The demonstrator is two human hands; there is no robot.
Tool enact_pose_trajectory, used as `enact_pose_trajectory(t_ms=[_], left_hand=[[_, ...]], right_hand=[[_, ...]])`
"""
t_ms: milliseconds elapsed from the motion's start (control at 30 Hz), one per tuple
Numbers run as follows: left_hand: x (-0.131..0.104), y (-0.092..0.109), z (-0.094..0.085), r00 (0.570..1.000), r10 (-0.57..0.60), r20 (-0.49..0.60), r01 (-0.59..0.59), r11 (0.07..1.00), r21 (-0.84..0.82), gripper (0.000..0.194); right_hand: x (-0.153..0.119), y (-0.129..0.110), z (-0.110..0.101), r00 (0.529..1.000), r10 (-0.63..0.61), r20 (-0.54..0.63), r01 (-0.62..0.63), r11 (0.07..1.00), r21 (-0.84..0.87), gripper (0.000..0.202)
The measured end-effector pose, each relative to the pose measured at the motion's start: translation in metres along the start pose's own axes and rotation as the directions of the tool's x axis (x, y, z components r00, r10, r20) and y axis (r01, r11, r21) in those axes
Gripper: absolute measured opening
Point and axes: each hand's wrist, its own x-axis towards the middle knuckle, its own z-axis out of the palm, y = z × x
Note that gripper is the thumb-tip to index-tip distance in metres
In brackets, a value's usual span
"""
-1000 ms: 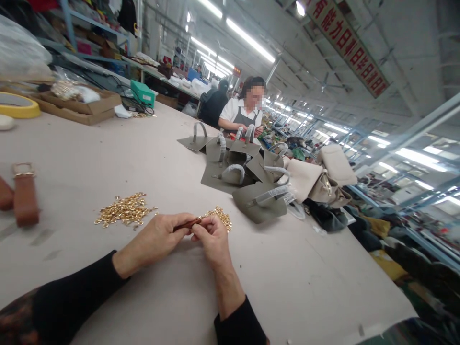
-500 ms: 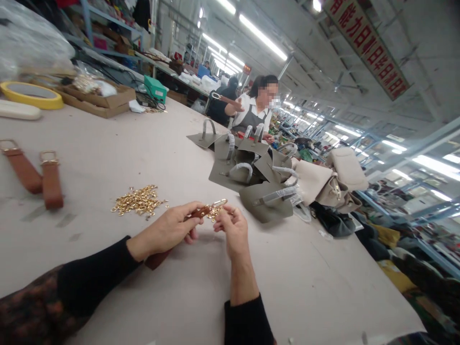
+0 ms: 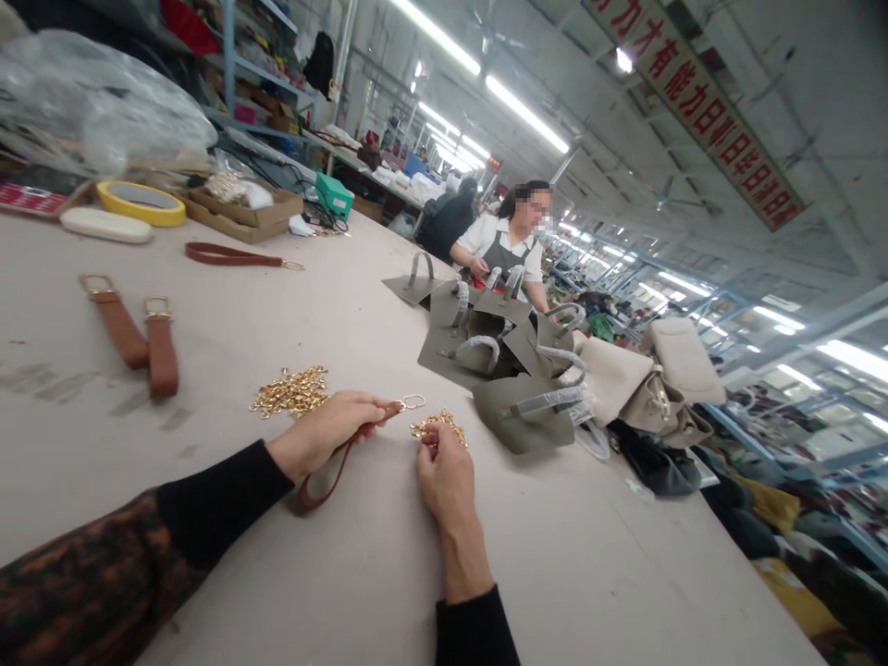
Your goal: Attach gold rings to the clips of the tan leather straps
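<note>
My left hand point(image 3: 326, 432) grips a brown leather strap point(image 3: 331, 472) near its end, where a metal ring point(image 3: 414, 401) sticks out past my fingers. The strap loops down under my wrist onto the table. My right hand point(image 3: 442, 469) rests on the table with its fingertips in a small heap of gold metal fittings point(image 3: 438, 424). A larger heap of gold fittings point(image 3: 289, 392) lies just left of my left hand. Two finished brown straps with rings point(image 3: 140, 332) lie further left.
Grey bag panels with wrapped handles point(image 3: 496, 356) and beige bags point(image 3: 642, 375) are piled across the table point(image 3: 291, 305). A person in a grey apron point(image 3: 506, 242) works behind them. A long brown strap point(image 3: 232, 256), yellow tape roll point(image 3: 141, 202) and cardboard boxes point(image 3: 240, 203) sit far left.
My right hand has let go of the strap's ring end and dropped to the small heap of fittings. My left hand keeps the strap. The view has shifted right.
</note>
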Motion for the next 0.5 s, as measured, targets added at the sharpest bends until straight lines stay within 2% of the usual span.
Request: enact_pose_trajectory(t_ms=[67, 133, 367, 500], left_hand=[[0.000, -0.003, 0.001, 0.999, -0.018, 0.049, 0.019, 0.999, -0.033, 0.055], [-0.001, -0.006, 0.003, 0.996, -0.024, 0.081, 0.028, 0.999, -0.040, 0.046], [-0.001, -0.012, 0.009, 0.996, 0.007, 0.087, -0.007, 1.000, -0.002, 0.033], [0.003, -0.018, 0.011, 0.995, 0.010, 0.097, -0.011, 1.000, 0.006, 0.036]], right_hand=[[0.002, -0.004, 0.003, 0.999, -0.032, -0.012, 0.031, 0.996, -0.089, 0.033], [0.003, -0.006, 0.005, 0.998, -0.057, -0.006, 0.055, 0.986, -0.159, 0.030], [0.008, -0.010, 0.013, 0.998, -0.056, 0.013, 0.057, 0.959, -0.278, 0.030], [0.010, -0.001, 0.021, 0.996, -0.088, -0.013, 0.080, 0.950, -0.302, 0.027]])
